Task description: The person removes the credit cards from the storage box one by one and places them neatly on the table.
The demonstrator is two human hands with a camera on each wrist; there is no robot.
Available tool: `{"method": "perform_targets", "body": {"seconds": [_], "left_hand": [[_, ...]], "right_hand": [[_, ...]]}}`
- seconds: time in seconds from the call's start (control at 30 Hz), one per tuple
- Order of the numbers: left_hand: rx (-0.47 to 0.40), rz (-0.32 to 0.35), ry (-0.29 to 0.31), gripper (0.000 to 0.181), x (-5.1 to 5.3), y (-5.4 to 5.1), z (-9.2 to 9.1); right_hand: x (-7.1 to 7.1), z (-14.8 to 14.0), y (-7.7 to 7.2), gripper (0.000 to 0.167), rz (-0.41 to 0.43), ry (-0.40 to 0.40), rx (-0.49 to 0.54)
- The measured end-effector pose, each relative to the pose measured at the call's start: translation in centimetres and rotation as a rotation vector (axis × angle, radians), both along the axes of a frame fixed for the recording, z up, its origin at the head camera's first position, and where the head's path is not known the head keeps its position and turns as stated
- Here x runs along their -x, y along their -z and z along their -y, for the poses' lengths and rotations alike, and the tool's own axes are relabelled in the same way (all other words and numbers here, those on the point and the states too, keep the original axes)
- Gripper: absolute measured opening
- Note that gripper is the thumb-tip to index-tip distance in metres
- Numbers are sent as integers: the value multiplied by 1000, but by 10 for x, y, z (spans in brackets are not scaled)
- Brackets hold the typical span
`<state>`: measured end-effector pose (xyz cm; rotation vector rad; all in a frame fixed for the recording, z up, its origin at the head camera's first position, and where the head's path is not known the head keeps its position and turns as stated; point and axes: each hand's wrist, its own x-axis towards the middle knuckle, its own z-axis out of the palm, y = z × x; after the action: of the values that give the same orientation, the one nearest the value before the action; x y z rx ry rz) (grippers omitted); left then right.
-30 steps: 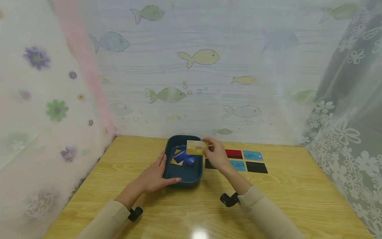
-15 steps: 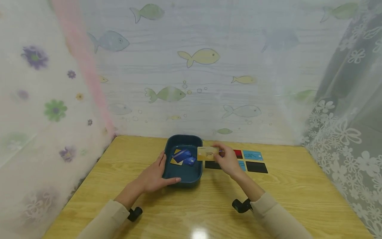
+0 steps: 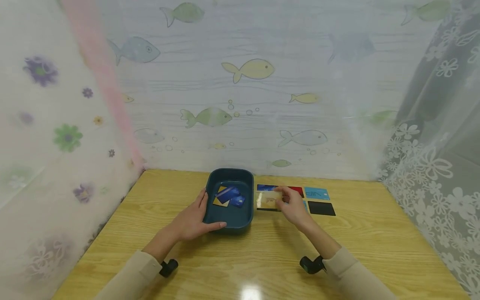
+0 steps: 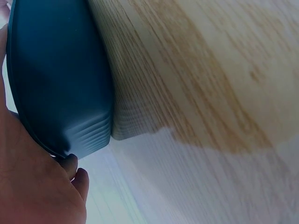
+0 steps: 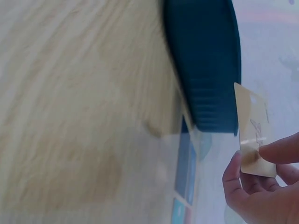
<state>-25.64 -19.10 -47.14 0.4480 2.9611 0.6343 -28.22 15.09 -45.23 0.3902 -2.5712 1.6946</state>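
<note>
Right of tray (image 3: 243, 216), red card (image 3: 298, 191) & blk card (image 3: 321, 208) lie near R hand (image 3: 295, 210), pinching gold card (image 3: 266, 200): long axis approx. L–R, end twd tray; L hand (image 3: 191, 218) grips tray.

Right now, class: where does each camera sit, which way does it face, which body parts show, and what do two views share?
Head: on the head, facing forward and down at the tray and table; left hand, right hand and both sleeves show.
Left wrist: on that wrist, facing the tray's side and table; left hand at left.
Right wrist: on that wrist, facing the gold card, tray beyond; right hand at lower right.
Shared: head and right wrist both show the gold card.
</note>
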Motion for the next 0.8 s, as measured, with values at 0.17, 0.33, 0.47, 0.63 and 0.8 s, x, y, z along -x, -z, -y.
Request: {"method": "perform_targets", "body": {"seconds": [0.17,0.33,0.47,0.63,0.8], "left_hand": [[1,12,1,132,-1,-1,0],[-4,6,1,132,-1,-2,-1],[-4,10,0,132,-1,-1,-1],[-5,12,10,132,-1,-1,-2],[-4,12,6,132,-1,-1,-1]], "right_hand": [[-5,-7,5,37,56,8,-22],[-9,-10,12,35,84,9,-77],[-11,-12,18,32,117,-15,-125],[-14,-11,24,28,123,-42,-187],[-13,-8,29,30,59,-46,-303]]}}
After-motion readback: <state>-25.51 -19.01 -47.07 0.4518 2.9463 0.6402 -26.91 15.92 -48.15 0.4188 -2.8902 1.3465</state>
